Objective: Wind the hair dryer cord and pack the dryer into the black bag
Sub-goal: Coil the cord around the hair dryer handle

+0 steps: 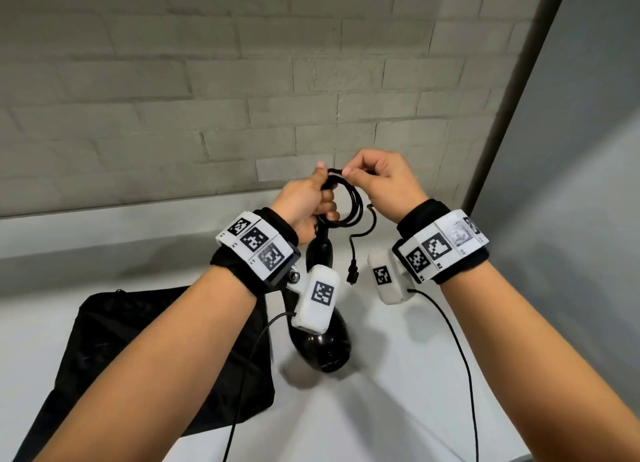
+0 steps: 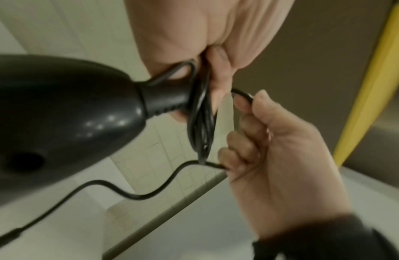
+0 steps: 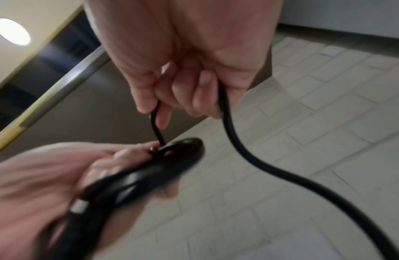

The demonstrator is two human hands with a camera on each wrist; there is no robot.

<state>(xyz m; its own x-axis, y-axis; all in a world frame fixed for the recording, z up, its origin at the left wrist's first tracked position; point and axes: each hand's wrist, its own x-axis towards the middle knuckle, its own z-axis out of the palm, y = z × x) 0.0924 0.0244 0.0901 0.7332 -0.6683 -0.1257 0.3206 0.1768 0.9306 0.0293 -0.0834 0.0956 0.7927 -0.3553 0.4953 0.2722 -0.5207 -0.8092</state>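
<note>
A glossy black hair dryer [image 1: 323, 344] hangs nozzle-down above the white counter, its body also filling the left of the left wrist view [image 2: 60, 119]. My left hand [image 1: 306, 203] grips the end of the dryer's handle together with several wound loops of black cord [image 1: 348, 202]. My right hand [image 1: 375, 179] pinches the cord at the top of the coil, thumb against forefinger, as the right wrist view shows [image 3: 158, 112]. The free tail of cord with its plug [image 1: 352, 274] dangles below the hands. The black bag [image 1: 138, 354] lies flat on the counter at lower left.
A grey brick wall [image 1: 242, 80] rises behind the counter [image 1: 381, 409]. A dark vertical frame and a grey panel [image 1: 571, 150] close off the right side. Thin sensor cables [image 1: 464, 357] trail from both wristbands toward me.
</note>
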